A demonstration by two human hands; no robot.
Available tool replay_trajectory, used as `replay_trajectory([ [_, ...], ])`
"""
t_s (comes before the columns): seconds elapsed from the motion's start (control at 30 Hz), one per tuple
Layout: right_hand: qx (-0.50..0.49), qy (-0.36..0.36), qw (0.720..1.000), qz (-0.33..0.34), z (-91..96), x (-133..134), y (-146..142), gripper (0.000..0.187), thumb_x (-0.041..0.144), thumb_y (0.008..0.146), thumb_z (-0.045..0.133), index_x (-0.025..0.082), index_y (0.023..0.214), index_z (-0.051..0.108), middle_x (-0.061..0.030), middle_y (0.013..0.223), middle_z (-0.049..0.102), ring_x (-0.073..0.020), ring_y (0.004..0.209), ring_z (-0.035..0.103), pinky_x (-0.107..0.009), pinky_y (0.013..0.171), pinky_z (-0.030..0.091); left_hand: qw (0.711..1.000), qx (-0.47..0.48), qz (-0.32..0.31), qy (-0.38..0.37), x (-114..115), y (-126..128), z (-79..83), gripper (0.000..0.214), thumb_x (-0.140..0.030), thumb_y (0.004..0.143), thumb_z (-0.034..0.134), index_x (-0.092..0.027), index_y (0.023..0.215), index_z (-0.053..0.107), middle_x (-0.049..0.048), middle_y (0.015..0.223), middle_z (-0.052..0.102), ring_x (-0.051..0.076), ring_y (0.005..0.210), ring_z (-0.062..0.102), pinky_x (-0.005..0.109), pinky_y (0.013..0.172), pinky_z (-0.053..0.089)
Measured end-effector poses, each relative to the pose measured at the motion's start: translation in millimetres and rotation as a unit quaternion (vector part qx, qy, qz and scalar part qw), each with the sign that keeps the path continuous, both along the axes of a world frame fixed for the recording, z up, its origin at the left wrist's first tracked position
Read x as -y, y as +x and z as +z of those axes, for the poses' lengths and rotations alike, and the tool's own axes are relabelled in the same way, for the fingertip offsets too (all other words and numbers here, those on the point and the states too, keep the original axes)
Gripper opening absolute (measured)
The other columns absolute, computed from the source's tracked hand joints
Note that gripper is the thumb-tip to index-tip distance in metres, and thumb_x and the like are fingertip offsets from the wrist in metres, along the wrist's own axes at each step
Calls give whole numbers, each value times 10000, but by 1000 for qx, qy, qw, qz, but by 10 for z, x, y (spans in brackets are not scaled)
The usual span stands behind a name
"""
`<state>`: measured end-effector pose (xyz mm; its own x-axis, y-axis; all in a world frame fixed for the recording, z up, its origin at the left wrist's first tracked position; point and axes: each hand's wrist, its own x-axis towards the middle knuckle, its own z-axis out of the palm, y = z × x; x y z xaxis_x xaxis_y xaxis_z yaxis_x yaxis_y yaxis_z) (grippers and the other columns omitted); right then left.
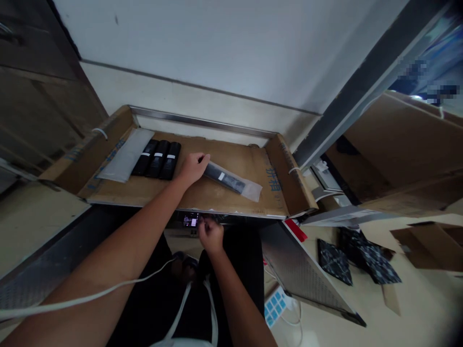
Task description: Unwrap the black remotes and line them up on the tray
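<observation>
My left hand (193, 168) rests on the near end of a clear plastic bag (249, 189), its fingers curled over the bag. Inside the bag lies a long black bar (222, 177), possibly a remote control. To the left of my left hand, several similar black bars with white bands (156, 159) lie side by side in a shallow cardboard tray (213, 159), next to a flat grey-white plastic sheet (125, 155). Lower down, below the tray's front edge, my right hand (211, 235) has bunched fingers beside a small device with a lit screen (190, 220).
A metal-edged counter (202, 121) runs behind the tray, below a white wall. A white cable (90, 294) crosses my left forearm. Black patterned packets (334, 261) and a blue-and-white item (275, 306) lie on the floor at lower right, with cardboard sheets (401, 144) at upper right.
</observation>
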<state>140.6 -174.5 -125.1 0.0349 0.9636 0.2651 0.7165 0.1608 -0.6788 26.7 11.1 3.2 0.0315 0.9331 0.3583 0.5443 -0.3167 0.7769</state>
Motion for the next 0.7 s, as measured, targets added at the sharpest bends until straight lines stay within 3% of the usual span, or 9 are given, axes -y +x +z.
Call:
replay_trajectory([
  [0.07, -49, 136, 990, -1, 466, 167, 112, 387, 347, 953, 475, 218, 592, 522, 16, 524, 470, -126, 498, 460, -249, 548, 365, 1000, 5, 3, 2, -4, -1, -5, 398, -431, 913, 481, -185, 606, 547, 9, 604, 533, 161, 614, 472, 309, 603, 315],
  [0.13, -76, 233, 969, -30, 962, 125, 269, 300, 331, 909, 563, 219, 638, 499, 40, 553, 425, -116, 516, 418, -248, 554, 346, 1000, 11, 4, 9, -3, -2, -8, 393, -431, 910, 485, -184, 612, 552, 7, 602, 529, 161, 617, 475, 307, 600, 312],
  [0.23, -138, 238, 950, -151, 1544, -352, 543, 384, 438, 805, 702, 231, 666, 411, 66, 613, 393, -97, 535, 364, -236, 544, 332, 1000, 11, 10, 13, 7, -7, -3, 388, -425, 903, 489, -188, 601, 542, 6, 595, 524, 162, 621, 478, 305, 592, 307],
  [0.3, -183, 199, 944, -191, 1750, -814, 699, 525, 510, 764, 722, 248, 619, 291, 90, 572, 287, -86, 517, 279, -225, 498, 284, 1000, 11, 14, 9, 15, -10, 3, 380, -417, 901, 486, -190, 602, 543, 8, 598, 535, 164, 624, 478, 304, 597, 314],
  [0.4, -271, 181, 906, -269, 1826, -1400, 809, 581, 570, 853, 592, 265, 596, 169, 92, 552, 149, -83, 512, 176, -236, 466, 211, 1000, 17, 14, 9, 15, -16, 4, 375, -415, 902, 475, -191, 612, 552, 8, 598, 539, 164, 621, 477, 301, 601, 319],
  [0.47, -275, 180, 903, -277, 1770, -1593, 791, 575, 584, 888, 527, 268, 573, 165, 83, 543, 135, -84, 511, 171, -246, 468, 199, 1000, 17, 17, 11, 8, -18, 0, 376, -419, 902, 476, -190, 614, 557, 9, 601, 541, 165, 623, 481, 300, 602, 319],
  [0.6, -155, 190, 941, -233, 1537, -1511, 654, 572, 586, 935, 439, 257, 533, 202, 71, 532, 156, -94, 508, 204, -256, 505, 231, 999, 16, 30, 18, 5, -25, 3, 380, -411, 908, 466, -190, 610, 547, 16, 618, 555, 170, 645, 495, 297, 617, 330],
  [0.7, -19, 221, 959, -177, 1398, -1314, 562, 492, 529, 947, 435, 236, 562, 345, 46, 560, 328, -125, 572, 349, -267, 615, 348, 999, 17, 40, 22, 10, -31, 13, 378, -406, 909, 462, -190, 607, 530, 16, 618, 547, 168, 646, 493, 297, 618, 333],
])
